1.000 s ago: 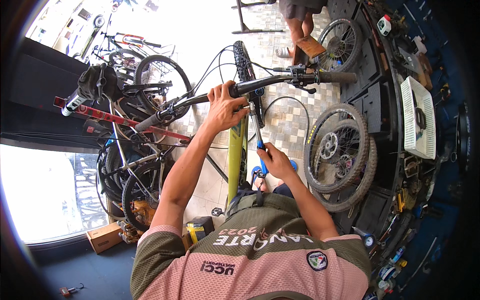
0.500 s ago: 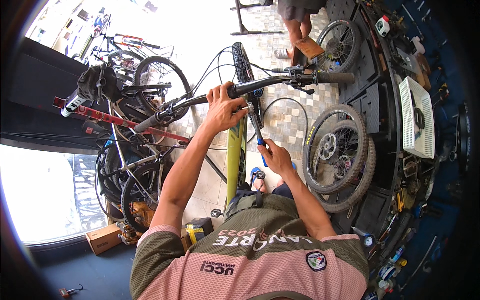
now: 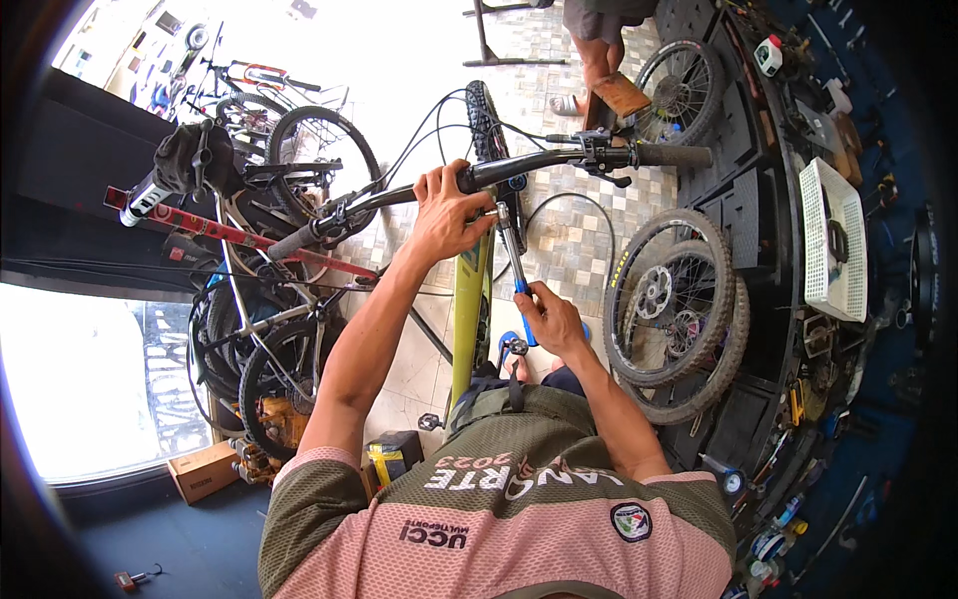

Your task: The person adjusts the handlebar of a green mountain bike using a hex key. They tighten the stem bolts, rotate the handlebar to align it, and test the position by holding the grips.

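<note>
A bicycle with a yellow-green frame [image 3: 466, 319] stands before me, its black handlebar [image 3: 521, 168] running across the view. My left hand [image 3: 446, 215] is closed over the bar at the stem, the thumb reaching to the head of a ratchet wrench. That wrench [image 3: 514, 245] has a chrome shaft and a blue handle, and its head sits beside the stem clamp. Around the handle, my right hand [image 3: 554, 317] is closed, below and right of the stem. What the wrench head engages is too small to make out.
Two loose wheels [image 3: 667, 299] lean at the right against a black cabinet [image 3: 743, 215]. A white basket [image 3: 810, 240] and many tools lie beyond. Several bicycles [image 3: 264, 329] crowd the left. Another person's hand [image 3: 599, 60] holds a brown piece [image 3: 621, 95] at the far side.
The wrench handle and my right hand have shifted slightly toward me, with more of the blue handle showing. My left hand keeps its hold on the handlebar.
</note>
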Demonstrator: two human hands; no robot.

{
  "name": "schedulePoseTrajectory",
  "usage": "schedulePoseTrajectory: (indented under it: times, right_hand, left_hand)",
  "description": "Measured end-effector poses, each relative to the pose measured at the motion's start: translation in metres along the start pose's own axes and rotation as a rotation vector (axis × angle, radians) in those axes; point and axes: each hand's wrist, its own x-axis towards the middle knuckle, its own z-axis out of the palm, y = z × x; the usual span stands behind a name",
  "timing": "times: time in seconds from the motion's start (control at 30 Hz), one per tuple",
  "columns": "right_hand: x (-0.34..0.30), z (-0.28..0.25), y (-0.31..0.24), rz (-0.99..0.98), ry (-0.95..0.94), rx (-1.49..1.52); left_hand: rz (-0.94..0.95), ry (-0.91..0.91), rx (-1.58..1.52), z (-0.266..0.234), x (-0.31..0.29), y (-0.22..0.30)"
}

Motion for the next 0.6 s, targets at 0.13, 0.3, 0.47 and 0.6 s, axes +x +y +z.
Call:
schedulePoseTrajectory:
  times: [0.13,0.3,0.47,0.6]
  right_hand:
    - [-0.004,-0.002,-0.010,0.024,-0.006,0.001]
    - [-0.007,-0.006,-0.020,0.055,-0.026,0.006]
    - [-0.011,-0.006,-0.028,0.046,-0.007,0.018]
    - [-0.012,-0.006,-0.031,0.040,0.011,0.027]
  left_hand:
    - [0.004,0.001,-0.001,-0.001,0.000,0.000]
    - [-0.001,-0.006,-0.009,-0.002,0.000,0.000]
    - [0.005,-0.002,-0.006,-0.003,-0.001,0.000]
    - [0.008,-0.003,-0.017,-0.004,0.000,0.001]
